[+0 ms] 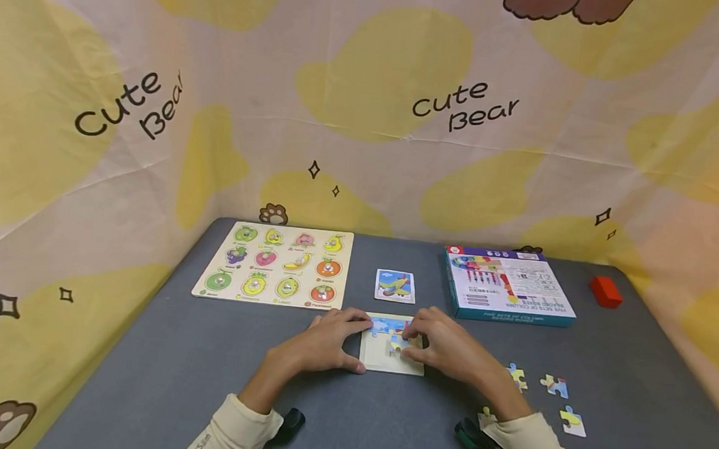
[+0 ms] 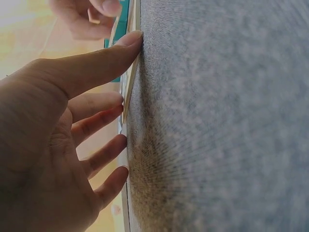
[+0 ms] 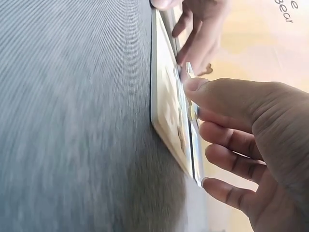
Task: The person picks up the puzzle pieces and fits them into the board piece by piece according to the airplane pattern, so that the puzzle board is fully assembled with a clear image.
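Observation:
A small cream puzzle board lies flat, with blue-sky pieces set along its far side. My left hand rests at its left side, thumb at the near corner and index finger at the far corner. In the left wrist view the thumb lies against the board's edge, the other fingers spread loosely. My right hand pinches a jigsaw piece between thumb and fingers, tilted over the board. The right wrist view shows that piece edge-on at the thumb tip, close above the board's surface.
Loose jigsaw pieces lie to the right, some partly behind the right forearm. A picture card with a plane lies beyond the board. Farther back are a fruit board, a flat game box and a red block.

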